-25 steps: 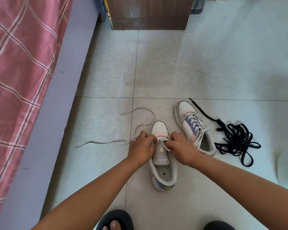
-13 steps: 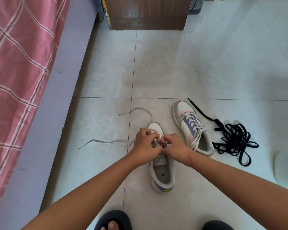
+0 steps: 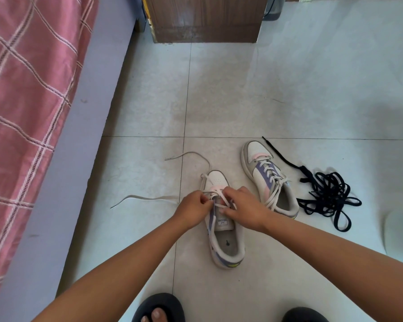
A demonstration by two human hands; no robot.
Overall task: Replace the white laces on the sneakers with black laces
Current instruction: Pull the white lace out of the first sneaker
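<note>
The near sneaker (image 3: pixel 226 242) lies on the floor (image 3: pixel 242 94) in front of the person, toe pointing away, its tongue label showing and its white lace (image 3: pixel 149 198) only partly threaded near the toe. Both hands are over its eyelets. The left hand (image 3: pixel 192 211) has its fingers curled and pinches the lace at the sneaker's left side; the right hand (image 3: pixel 244 209) is likewise curled, its fingertips pinching a crossing strand over the tongue. The two hands nearly touch and hide the middle eyelets, so how many rows remain laced cannot be told. Two loose ends of the lace trail off to the left across the tiles, one in a curve past the toe, the other flat and farther out. The second sneaker (image 3: pixel 269 180) lies just to the right and slightly farther away, angled, with its white lace fully threaded and tied. Beside it on the right is a tangled heap of black laces (image 3: pixel 328 196), one end stretched along that sneaker's toe. A bed (image 3: pixel 26 89) with a pink checked cover runs along the left, and a wooden cabinet (image 3: pixel 207 19) stands at the far end of the floor. Two dark slippers (image 3: pixel 158 307) show at the bottom edge.
</note>
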